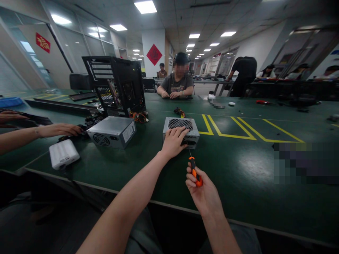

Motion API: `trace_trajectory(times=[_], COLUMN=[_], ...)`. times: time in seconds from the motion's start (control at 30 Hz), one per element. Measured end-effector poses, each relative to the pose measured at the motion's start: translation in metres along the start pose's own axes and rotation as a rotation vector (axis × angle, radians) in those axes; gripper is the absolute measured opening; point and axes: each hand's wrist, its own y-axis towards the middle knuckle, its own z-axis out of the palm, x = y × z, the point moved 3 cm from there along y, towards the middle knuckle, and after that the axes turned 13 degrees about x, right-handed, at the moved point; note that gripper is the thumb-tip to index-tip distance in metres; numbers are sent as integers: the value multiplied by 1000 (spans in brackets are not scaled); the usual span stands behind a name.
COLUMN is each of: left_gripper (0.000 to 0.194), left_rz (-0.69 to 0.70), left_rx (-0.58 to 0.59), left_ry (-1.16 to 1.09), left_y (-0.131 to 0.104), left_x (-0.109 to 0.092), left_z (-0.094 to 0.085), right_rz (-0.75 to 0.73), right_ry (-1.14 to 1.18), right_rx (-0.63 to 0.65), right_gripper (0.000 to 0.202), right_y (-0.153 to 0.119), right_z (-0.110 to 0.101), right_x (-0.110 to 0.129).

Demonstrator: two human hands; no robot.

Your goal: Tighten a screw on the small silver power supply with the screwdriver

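Observation:
A grey metal power supply unit (194, 131) with a honeycomb grille on top sits on the green table in front of me. My left hand (174, 141) lies across its top with the fingers spread, and the thumb reaches down its near face. In my right hand (202, 187) is an orange and black screwdriver (194, 167), gripped by the handle. The shaft points up and away, its tip at the near face of the unit close to my left thumb. Whether the tip sits in a screw cannot be made out. A cable bundle (180, 112) lies behind the unit.
A second power supply (112, 132), a white box-shaped device (63, 154) and an open black computer case (116, 84) stand to the left. Another person's hand (60, 129) reaches in there. Across the table (225, 197), marked with yellow tape, sits a person (176, 83).

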Motion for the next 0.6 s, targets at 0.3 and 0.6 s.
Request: trace_trajectory(times=[0.3, 0.6], left_gripper=[59, 59], left_rz=[-4, -8], left_rx=[8, 30], left_ry=[5, 17], left_y=[0, 0], left_x=[1, 0], left_z=[0, -1], right_rz=[-20, -24], right_ry=[127, 158], right_rx=[-21, -15], right_gripper=[15, 16], right_y=[-4, -5], right_z=[0, 0], right_x=[4, 4])
